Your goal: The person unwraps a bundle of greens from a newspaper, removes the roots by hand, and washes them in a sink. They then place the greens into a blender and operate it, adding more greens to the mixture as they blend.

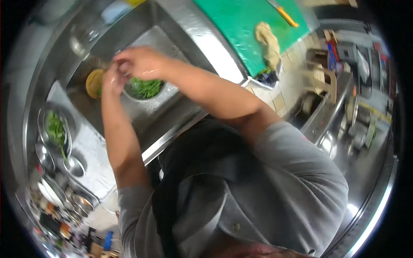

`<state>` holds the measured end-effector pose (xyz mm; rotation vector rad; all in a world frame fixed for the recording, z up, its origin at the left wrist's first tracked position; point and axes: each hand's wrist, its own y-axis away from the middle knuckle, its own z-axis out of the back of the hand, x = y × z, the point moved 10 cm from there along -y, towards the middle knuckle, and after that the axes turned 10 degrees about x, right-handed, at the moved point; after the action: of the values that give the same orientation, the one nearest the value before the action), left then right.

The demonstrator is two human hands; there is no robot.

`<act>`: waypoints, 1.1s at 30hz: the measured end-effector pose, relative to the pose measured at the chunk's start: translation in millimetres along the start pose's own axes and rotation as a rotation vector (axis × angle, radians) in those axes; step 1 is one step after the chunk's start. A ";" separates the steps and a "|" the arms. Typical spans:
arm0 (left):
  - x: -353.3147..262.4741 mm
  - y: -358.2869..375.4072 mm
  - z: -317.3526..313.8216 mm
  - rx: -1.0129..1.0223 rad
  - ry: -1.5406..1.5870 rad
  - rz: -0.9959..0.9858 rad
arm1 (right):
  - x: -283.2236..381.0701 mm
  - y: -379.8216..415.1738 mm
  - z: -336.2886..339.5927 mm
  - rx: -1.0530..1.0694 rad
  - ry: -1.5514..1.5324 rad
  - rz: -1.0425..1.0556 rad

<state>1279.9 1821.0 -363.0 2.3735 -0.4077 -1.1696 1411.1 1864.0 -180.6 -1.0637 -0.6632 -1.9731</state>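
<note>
**Left hand [112, 81] and right hand [140, 62] together at the bowl [150, 98] of greens [146, 87]**

Nearest me is my dark apron [189, 150], over grey sleeves. Both my bare forearms reach into the metal sink [146, 118]. My right hand comes across from the right, and its fingers meet those of my left hand at the near-left side of the bowl, as I see it. The fingers are bent and blurred; I cannot tell whether they pinch anything or how tightly they close. The greens lie inside the bowl, in the sink, partly hidden by my hands. Just left of my left hand is a round yellow thing [94, 84], also in the sink.

Out to the left, a larger bowl [46, 117] of leafy greens [55, 128] sits beside smaller metal bowls [76, 166].

Beyond the sink on the right is a green board [234, 32], with a crumpled tan cloth [269, 43] and an orange-handled knife [287, 17] on it.
</note>
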 end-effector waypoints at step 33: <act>65.7 70.6 -48.1 -0.466 -0.650 0.073 | -72.7 253.9 152.5 -0.296 -0.198 0.111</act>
<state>1353.2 1744.4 -344.2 1.5411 -0.3672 -1.7652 1714.0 1862.5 -144.8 -1.4569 -0.4104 -1.9234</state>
